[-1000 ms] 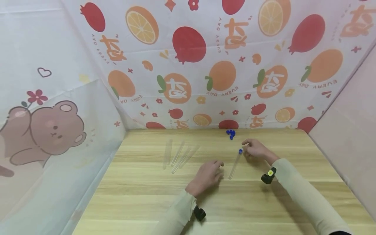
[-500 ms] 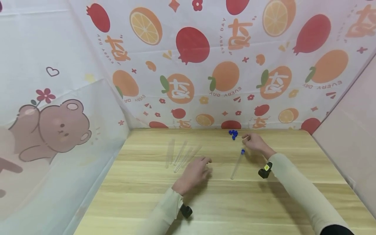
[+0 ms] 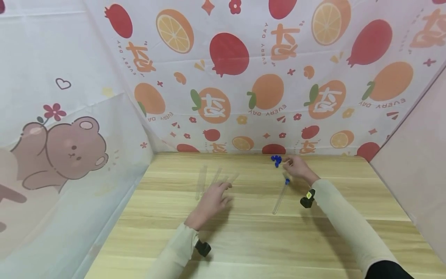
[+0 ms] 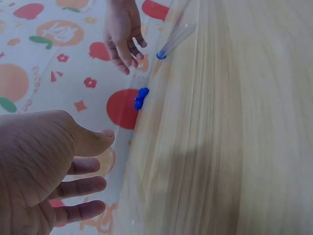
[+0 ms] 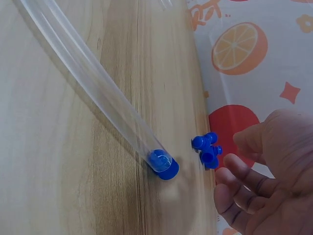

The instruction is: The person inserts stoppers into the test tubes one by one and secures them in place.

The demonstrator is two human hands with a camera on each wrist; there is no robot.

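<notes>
My left hand (image 3: 210, 200) hovers over the near ends of several clear test tubes (image 3: 201, 182) at the left, its fingers relaxed and holding nothing. In the left wrist view its thumb and fingers stand apart. My right hand (image 3: 297, 166) is beside a small cluster of blue caps (image 3: 276, 159) near the table's back edge. The right wrist view shows its fingers loosely bent next to the caps (image 5: 208, 149), nothing between them. A test tube (image 5: 98, 83) with a blue cap (image 5: 165, 165) on its end lies on the table, just in front of the right hand.
The wooden table (image 3: 251, 248) ends at a fruit-print cloth (image 3: 240, 97) behind. A bear-print cloth (image 3: 76, 151) hangs on the left, and a pale panel (image 3: 418, 147) stands on the right.
My left hand has moved left from near the capped test tube to the uncapped tubes. The right hand has shifted slightly back and left to the blue caps.
</notes>
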